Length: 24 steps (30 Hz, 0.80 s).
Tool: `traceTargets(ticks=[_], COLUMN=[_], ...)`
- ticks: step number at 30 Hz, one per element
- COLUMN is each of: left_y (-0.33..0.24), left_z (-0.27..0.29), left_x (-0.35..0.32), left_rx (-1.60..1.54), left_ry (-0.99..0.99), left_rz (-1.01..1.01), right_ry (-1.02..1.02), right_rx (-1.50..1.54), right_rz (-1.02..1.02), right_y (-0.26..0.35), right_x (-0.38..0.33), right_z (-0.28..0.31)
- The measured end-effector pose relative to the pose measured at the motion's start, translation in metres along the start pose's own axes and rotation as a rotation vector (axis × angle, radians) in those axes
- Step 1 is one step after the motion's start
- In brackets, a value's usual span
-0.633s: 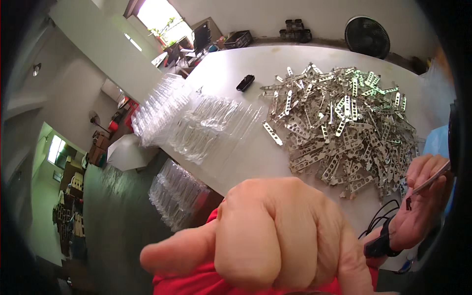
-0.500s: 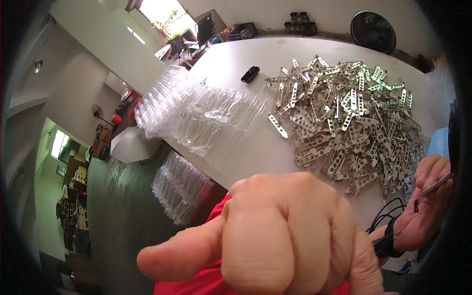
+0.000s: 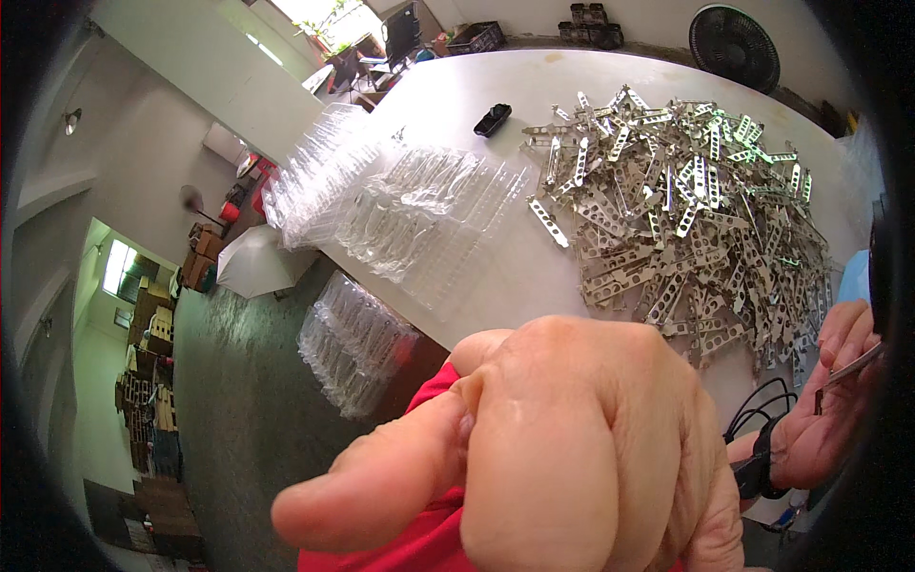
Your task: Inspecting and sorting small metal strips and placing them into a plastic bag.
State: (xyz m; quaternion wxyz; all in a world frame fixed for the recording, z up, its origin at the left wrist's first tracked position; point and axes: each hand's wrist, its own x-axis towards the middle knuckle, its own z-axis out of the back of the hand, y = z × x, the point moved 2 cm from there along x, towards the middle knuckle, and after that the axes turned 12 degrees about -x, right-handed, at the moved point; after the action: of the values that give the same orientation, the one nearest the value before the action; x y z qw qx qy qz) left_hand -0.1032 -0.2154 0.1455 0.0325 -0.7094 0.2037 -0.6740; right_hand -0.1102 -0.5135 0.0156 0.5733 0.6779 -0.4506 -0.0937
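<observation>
Your left hand (image 3: pixel 562 458) is clenched into a fist close under the camera, near side of the table (image 3: pixel 505 276). Your right hand (image 3: pixel 829 400) pinches one metal strip (image 3: pixel 853 365) just off the bracket pile (image 3: pixel 696 200) at the table's right edge.

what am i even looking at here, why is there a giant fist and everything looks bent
This is one picture from a wide fisheye camera worn on a person's head, looking down, which is why straight edges curve near the rim. There is no machine, only a person's two bare hands. The big fist is the left hand, closed and raised very close to the lens; whether it holds anything cannot be seen. At the right edge, the right hand pinches a thin metal strip and wears a dark wrist strap. On the white table lie a large pile of perforated metal brackets, stacks of clear plastic trays and a small black object. A black fan stands behind.
</observation>
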Motion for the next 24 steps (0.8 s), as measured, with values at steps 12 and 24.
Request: traceTargets(ticks=[12,24], left_y=[-0.002,-0.006], left_z=[0.001,-0.001], left_x=[-0.007,-0.009], left_rx=[0.007,0.041], left_ry=[-0.035,-0.050], left_rz=[0.029,0.123], right_ry=[0.570,0.808], right_rx=[0.001,0.212], right_rz=[0.259,0.475], right_y=[0.044,0.065], right_x=[-0.003,0.009], right_z=[-0.060,-0.095])
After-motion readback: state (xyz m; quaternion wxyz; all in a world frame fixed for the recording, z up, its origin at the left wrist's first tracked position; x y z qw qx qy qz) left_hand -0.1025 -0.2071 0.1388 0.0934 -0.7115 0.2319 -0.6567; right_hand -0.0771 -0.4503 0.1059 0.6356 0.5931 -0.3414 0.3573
